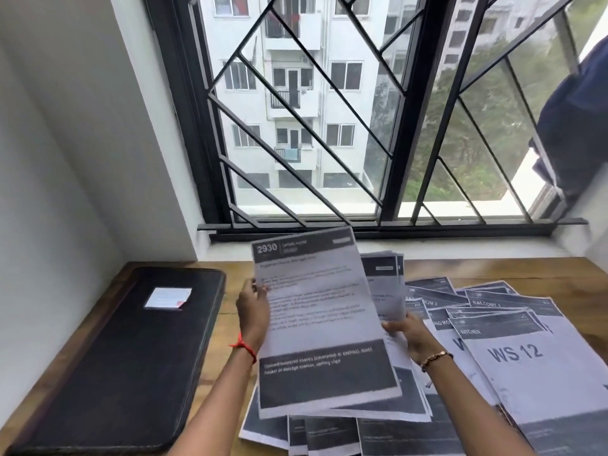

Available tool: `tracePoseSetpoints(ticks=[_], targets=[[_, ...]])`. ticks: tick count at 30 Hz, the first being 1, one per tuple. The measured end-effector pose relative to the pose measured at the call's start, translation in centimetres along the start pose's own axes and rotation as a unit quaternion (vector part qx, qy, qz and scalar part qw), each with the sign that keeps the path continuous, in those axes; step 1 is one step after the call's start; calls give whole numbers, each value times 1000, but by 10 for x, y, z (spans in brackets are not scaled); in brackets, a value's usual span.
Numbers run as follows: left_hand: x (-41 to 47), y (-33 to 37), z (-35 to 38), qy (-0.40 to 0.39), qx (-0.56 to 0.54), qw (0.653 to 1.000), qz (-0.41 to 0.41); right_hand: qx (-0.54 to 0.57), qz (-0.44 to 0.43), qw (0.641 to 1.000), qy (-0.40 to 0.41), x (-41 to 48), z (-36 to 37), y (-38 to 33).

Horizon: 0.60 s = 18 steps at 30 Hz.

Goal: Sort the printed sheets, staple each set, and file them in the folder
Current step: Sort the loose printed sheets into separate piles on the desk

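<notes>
Above the wooden surface (230,278), before a barred window (329,126), my two hands hold printed paper clear of the wood. My left hand (252,307) pinches the left edge of a sheet (324,324) headed "2930", thumb on the printed face and fingers behind. The sheet stands tilted, its top edge toward the window and its dark lower band nearest me. My right hand (408,334) is at the sheet's right edge, fingers curled round a stack (386,291) of further sheets that fans out just behind the front one. I cannot tell whether this hand also touches the front sheet. The hands are apart, one on each side of the sheet at about mid-height. A red thread (245,345) circles the left wrist and a bracelet (436,356) the right.

Under the held paper, a pile (296,432) of overlapping sheets lies flat at the near edge. To the right of my right hand, a spread (487,301) of sheets covers the wood, with headings such as "BALCONY" partly legible. Its topmost page (526,357) reads "KITCHEN" and "WS 12".

To the left of my left hand, across a strip of bare wood, a black folder (131,357) lies closed and flat, with a white label (167,298) on its cover. A blue cloth (579,126) hangs at the far right.
</notes>
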<state>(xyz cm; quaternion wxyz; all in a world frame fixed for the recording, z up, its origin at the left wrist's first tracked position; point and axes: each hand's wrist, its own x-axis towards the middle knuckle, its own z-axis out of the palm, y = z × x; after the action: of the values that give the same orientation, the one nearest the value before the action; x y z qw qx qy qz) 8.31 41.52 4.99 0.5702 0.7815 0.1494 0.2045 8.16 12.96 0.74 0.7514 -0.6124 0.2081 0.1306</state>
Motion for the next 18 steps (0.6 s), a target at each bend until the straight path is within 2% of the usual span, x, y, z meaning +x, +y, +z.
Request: tracePoseSetpoints(ticks=[6, 12, 15, 18], targets=[[-34, -28, 32, -98, 52, 993, -42, -72, -23, 997, -25, -9, 2, 5], [-49, -38, 36, -151, 52, 982, -104, -57, 18, 998, -20, -15, -7, 12], [-55, -41, 39, -181, 61, 976, -107, -6, 49, 998, -37, -16, -9, 18], [-61, -46, 45, -187, 76, 972, -117, 8, 40, 999, -36, -14, -9, 23]])
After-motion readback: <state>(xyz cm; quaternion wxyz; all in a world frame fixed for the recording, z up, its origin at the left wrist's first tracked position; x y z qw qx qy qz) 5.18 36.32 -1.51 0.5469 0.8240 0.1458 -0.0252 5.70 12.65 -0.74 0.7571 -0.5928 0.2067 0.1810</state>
